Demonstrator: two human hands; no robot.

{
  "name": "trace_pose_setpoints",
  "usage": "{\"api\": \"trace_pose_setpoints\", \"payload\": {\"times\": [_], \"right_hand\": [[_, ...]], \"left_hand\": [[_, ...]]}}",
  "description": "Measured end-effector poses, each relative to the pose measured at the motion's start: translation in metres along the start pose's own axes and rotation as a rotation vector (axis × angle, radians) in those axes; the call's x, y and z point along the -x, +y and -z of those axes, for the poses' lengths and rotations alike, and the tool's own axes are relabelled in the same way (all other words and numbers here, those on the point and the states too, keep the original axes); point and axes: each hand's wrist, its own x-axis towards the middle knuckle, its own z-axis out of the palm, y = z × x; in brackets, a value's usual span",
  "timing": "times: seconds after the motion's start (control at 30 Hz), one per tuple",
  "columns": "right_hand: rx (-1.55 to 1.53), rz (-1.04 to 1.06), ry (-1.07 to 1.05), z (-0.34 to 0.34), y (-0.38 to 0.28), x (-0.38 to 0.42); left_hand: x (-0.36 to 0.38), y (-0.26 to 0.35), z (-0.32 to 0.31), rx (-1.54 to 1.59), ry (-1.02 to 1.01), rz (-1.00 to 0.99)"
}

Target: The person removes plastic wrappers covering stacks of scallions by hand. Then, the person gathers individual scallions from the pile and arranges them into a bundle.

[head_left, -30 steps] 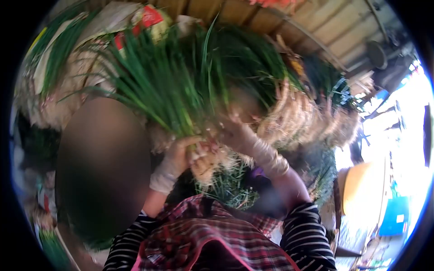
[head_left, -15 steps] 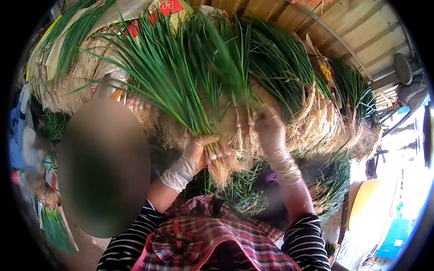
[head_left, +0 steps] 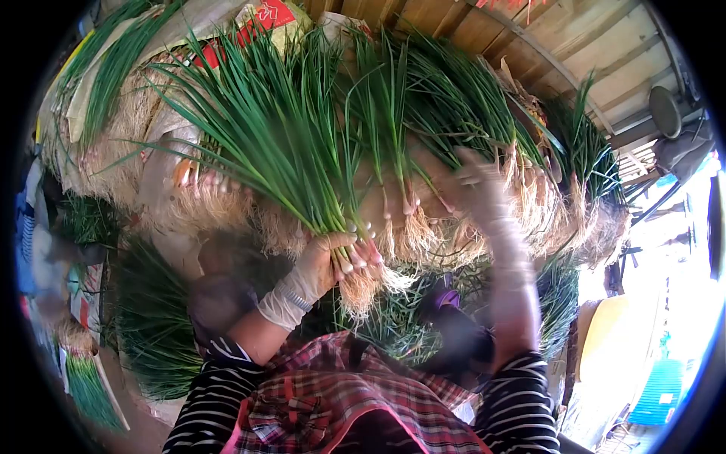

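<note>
My left hand [head_left: 316,265], in a thin whitish glove, is closed round the stems of a bunch of spring onions [head_left: 310,166]. Small white and pinkish bulbs and pale hairy roots hang below the fingers, while the long green leaves fan up and to the left. My right hand [head_left: 488,193], gloved too, is smeared by motion beside the right-hand heap of spring onions [head_left: 461,98]; whether its fingers grip anything does not show. Between the hands, a few loose spring onions [head_left: 404,197] lie on a brown surface with their roots toward me.
More spring onions [head_left: 125,83] lie at the back left over sacking. Below left is a leafy green pile [head_left: 151,318], and another bundle [head_left: 87,378] stands farther left. A blue ribbed container [head_left: 656,392] is at the far right, near a yellow board [head_left: 603,340].
My right hand has moved right, away from the held bunch. My left hand keeps its hold, shifted slightly left and down. The large blurred oval at left is gone, uncovering green leaves.
</note>
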Motion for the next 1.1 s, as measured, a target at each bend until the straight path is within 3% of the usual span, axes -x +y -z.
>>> {"api": "trace_pose_setpoints", "payload": {"times": [0.03, 0.07, 0.13, 0.17, 0.27, 0.3, 0.37, 0.4, 0.47, 0.5, 0.6, 0.73, 0.8, 0.83, 0.87, 0.93, 1.0, 1.03, 1.07, 1.1], "right_hand": [[0.069, 0.062, -0.078, -0.055, -0.012, -0.002], [-0.084, -0.226, -0.326, -0.046, -0.059, -0.007], [-0.164, -0.287, -0.218, -0.059, -0.070, -0.023], [-0.606, -0.373, -0.144, -0.049, -0.055, -0.030], [-0.050, 0.138, 0.262, 0.012, -0.005, -0.055], [0.257, -0.061, 0.161, 0.056, 0.010, -0.066], [0.373, -0.176, 0.321, 0.131, 0.058, -0.076], [0.032, -0.206, 0.445, 0.157, 0.070, -0.071], [1.020, -0.072, 0.456, 0.198, 0.127, -0.058], [1.076, -0.044, 0.520, 0.196, 0.115, -0.049], [0.247, -0.093, 0.230, 0.155, 0.036, -0.001], [-0.096, 0.093, -0.295, 0.007, -0.131, 0.083], [-0.534, -0.050, -0.434, -0.023, -0.138, 0.088], [-0.418, -0.173, -0.525, -0.019, -0.133, 0.079], [-0.835, -0.434, -0.407, 0.001, -0.146, 0.071], [-1.272, -0.472, -0.041, -0.007, -0.123, 0.060], [-1.353, -0.464, -0.034, -0.016, -0.107, 0.042], [-1.402, -0.457, -0.024, -0.016, -0.106, 0.035], [-1.385, -0.425, -0.002, -0.013, -0.111, 0.033], [-1.367, -0.401, 0.010, -0.015, -0.119, 0.035]], "left_hand": [[-0.001, 0.001, 0.010, 0.065, -0.080, 0.036], [0.000, 0.001, 0.016, 0.132, -0.158, 0.071], [0.005, 0.001, 0.009, 0.026, -0.017, 0.063], [0.006, 0.001, 0.007, 0.031, 0.012, 0.044], [0.014, 0.003, -0.006, -0.050, 0.057, -0.024], [0.015, 0.006, -0.012, -0.072, 0.028, -0.032], [0.016, 0.004, -0.011, -0.077, 0.028, -0.065], [0.017, 0.005, -0.015, -0.084, 0.042, -0.051], [0.022, 0.010, -0.023, -0.101, 0.074, -0.030], [0.021, 0.012, -0.021, -0.098, 0.063, -0.022], [0.020, 0.008, -0.012, -0.098, 0.048, 0.003], [0.018, 0.009, -0.010, -0.011, 0.097, 0.075], [0.016, 0.016, -0.001, 0.052, 0.009, 0.170], [0.015, 0.020, -0.002, 0.027, 0.008, 0.144], [0.013, 0.024, -0.005, 0.002, 0.001, 0.112], [0.002, 0.036, 0.001, -0.058, 0.001, 0.037], [0.010, 0.061, -0.005, -0.250, 0.038, 0.005], [0.012, 0.058, -0.012, -0.372, 0.307, -0.084], [0.011, 0.059, -0.005, -0.198, 0.188, -0.041], [0.013, 0.053, 0.002, -0.240, 0.175, -0.084]]}}
